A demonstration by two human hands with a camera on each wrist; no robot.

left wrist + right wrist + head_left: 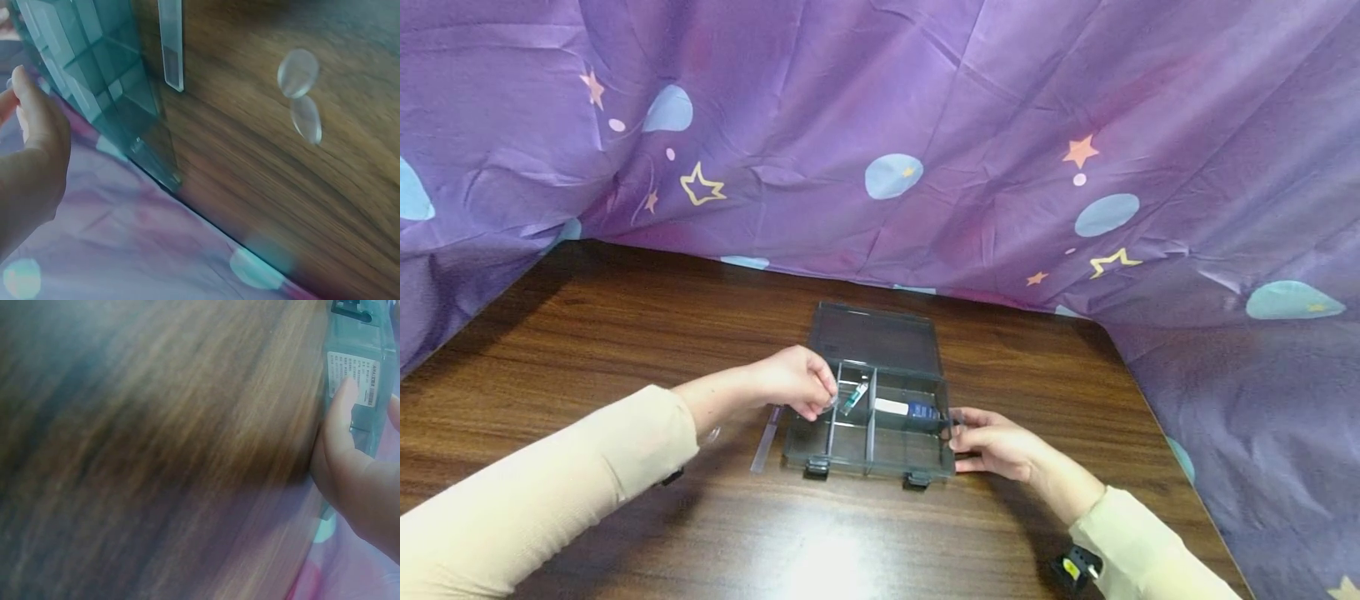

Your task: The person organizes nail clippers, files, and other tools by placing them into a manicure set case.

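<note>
On the table stands a smoky see-through compartment box (891,467) with its lid (876,340) folded back. My left hand (793,382) is above its left compartment, thumb and fingers pinching a small clear disc (831,404). My right hand (997,446) grips the box's right side wall; in the right wrist view the thumb lies by a printed label (340,369). A small tube with green marking (854,397) leans in the middle back compartment. A white and navy item (891,407) lies in the right back compartment.
A clear flat strip with a purple end (764,443) lies left of the box. Two clear discs, one round (298,73) and one seen as a narrow oval (307,119), lie further left on the wooden table (647,333). A purple patterned curtain (820,125) hangs behind.
</note>
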